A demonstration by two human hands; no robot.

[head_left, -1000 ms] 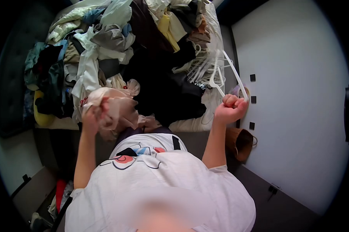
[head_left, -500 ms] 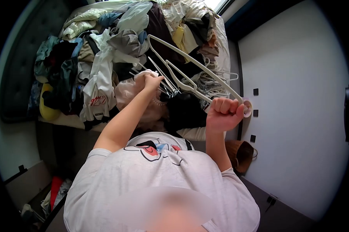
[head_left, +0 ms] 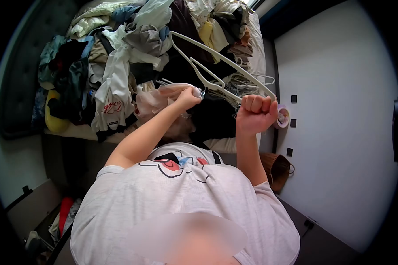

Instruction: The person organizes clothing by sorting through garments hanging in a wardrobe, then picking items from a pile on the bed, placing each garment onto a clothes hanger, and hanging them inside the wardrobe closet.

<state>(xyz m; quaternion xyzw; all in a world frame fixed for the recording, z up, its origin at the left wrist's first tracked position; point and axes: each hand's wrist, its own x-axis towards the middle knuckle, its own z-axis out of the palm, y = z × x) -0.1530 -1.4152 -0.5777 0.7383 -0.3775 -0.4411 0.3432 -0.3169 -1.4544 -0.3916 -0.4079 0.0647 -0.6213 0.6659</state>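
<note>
My right hand (head_left: 257,115) is closed on one end of a white hanger (head_left: 225,59), which reaches up and to the left over the clothes. Pinched in my left hand (head_left: 189,98) is the edge of a pale pink garment (head_left: 157,102), its sheer cloth hanging onto the bed's near side. A bit of shiny metal shows at my left fingertips. Black cloth (head_left: 213,119) lies between and below the two hands. Behind the held hanger is a heap of white hangers (head_left: 243,84).
Piled clothes cover the bed, among them a white garment with red lettering (head_left: 113,95) and a yellow item (head_left: 55,115) at the left. A brown basket (head_left: 276,170) stands right of my right arm, beside a white panel (head_left: 335,119).
My left hand has moved right, pulling the pink garment's edge over the hangers that showed beside it. My right hand and its hanger have shifted slightly up.
</note>
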